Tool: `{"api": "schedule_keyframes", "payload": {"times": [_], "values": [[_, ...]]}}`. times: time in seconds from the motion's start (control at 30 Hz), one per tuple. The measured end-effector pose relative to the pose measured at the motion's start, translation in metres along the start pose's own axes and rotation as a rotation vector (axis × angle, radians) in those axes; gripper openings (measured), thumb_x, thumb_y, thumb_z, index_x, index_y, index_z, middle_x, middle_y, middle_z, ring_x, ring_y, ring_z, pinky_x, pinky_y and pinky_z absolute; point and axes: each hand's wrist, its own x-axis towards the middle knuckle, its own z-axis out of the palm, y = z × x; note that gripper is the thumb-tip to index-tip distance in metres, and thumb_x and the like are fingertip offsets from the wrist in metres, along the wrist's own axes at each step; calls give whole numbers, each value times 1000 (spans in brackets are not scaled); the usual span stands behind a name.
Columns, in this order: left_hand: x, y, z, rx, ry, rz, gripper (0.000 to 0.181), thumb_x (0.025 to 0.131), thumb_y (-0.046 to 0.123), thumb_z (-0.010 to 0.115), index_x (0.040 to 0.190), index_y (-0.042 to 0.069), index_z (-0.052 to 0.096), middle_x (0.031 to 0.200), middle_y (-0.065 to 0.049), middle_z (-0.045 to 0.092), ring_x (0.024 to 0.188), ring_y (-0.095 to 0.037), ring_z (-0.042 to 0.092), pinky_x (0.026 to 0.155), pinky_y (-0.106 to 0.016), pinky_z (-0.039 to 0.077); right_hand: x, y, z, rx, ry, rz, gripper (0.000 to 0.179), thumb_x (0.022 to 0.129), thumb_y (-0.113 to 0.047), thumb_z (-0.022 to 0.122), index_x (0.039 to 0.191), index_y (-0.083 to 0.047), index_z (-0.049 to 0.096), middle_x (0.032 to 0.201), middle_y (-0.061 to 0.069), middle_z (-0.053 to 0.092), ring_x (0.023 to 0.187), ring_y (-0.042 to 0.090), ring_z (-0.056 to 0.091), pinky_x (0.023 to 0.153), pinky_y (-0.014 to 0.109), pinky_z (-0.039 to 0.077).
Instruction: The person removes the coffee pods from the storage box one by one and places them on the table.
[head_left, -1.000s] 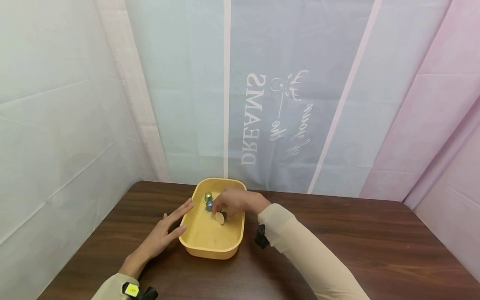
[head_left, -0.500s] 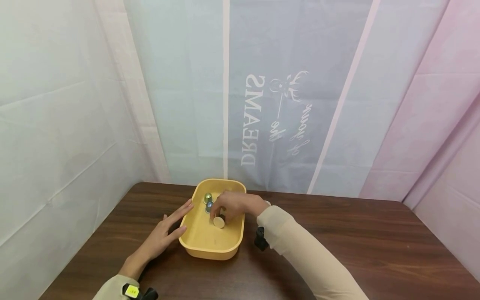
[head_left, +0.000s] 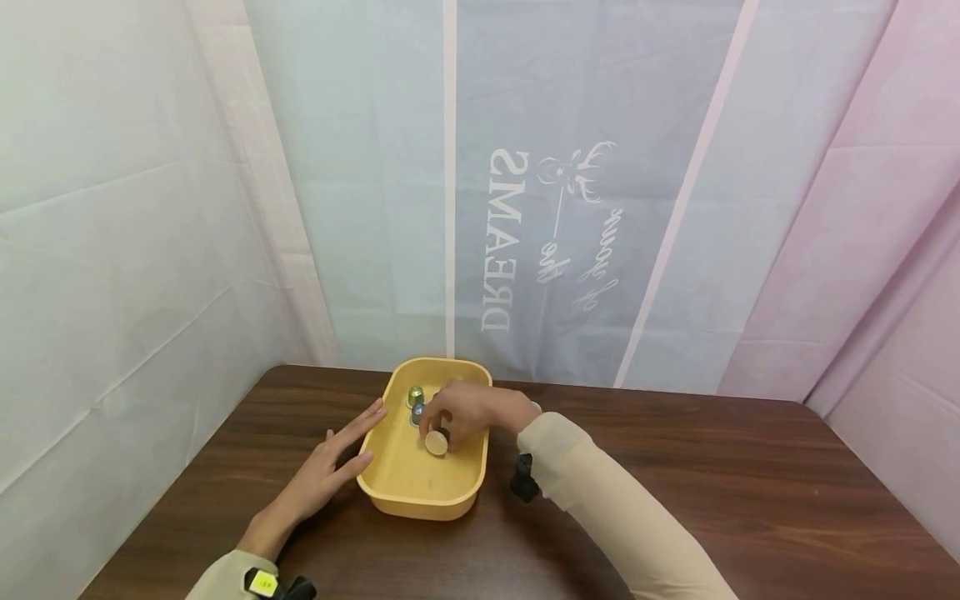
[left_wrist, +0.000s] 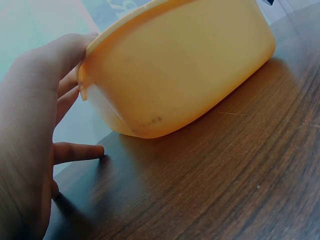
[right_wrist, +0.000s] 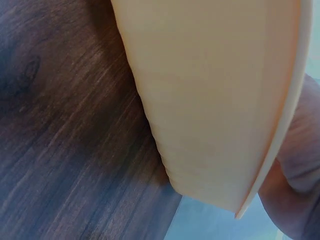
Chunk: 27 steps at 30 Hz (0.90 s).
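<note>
A yellow plastic bin (head_left: 420,503) stands on the wooden table. Inside it, a green coffee capsule (head_left: 416,395) and a blue coffee capsule (head_left: 417,412) sit close together near the left wall. My right hand (head_left: 467,407) reaches over the right rim and pinches another coffee capsule, whose round cream lid (head_left: 436,443) faces me low over the bin floor. The rest of that capsule is mostly hidden by the fingers. My left hand (head_left: 327,468) rests its extended fingers against the left rim. In the left wrist view, some of its fingers (left_wrist: 80,152) reach down beside the bin.
The dark brown table (head_left: 675,475) extends on both sides of the bin. Right behind it hangs a printed fabric backdrop (head_left: 375,208), with pale cloth at both sides. A small white object (head_left: 536,407) peeks out behind the right wrist.
The pinched capsule has shifted slightly left and down, its lid turning more toward me. A small white thing has come into sight behind the right wrist. My left hand stays put.
</note>
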Motion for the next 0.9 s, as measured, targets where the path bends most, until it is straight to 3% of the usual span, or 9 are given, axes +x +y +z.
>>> {"api": "schedule_keyframes", "payload": {"times": [0.27, 0.5, 0.7, 0.9], "values": [[0, 3, -1, 3, -26, -8, 56, 94, 7, 56, 147, 15, 39, 155, -3, 27, 139, -35, 26, 88, -83, 3, -14, 3, -15, 32, 110, -67, 40, 74, 0, 74, 108, -21, 72, 94, -16, 64, 86, 8, 60, 74, 18, 46], [-1, 1, -1, 13, -18, -9, 56, 94, 7, 56, 147, 15, 39, 155, -3, 28, 138, -37, 27, 88, -83, 4, -36, 9, -29, 83, 258, -84, 37, 74, -6, 78, 108, -17, 71, 96, -14, 66, 86, 9, 61, 77, 34, 52], [-1, -2, 0, 18, -16, -4, 57, 94, 6, 56, 148, 15, 39, 156, -2, 27, 137, -39, 27, 88, -83, 4, -58, 16, -37, 129, 363, -32, 37, 76, -13, 80, 111, -18, 70, 103, -16, 65, 87, 13, 61, 75, 31, 51], [-1, -1, 0, 14, -17, -5, 58, 93, 5, 56, 148, 15, 39, 156, 0, 26, 138, -37, 27, 88, -83, 4, -75, 26, -37, 125, 440, -44, 39, 77, -18, 82, 114, -18, 69, 103, -15, 66, 84, 15, 61, 68, 29, 48]]}}
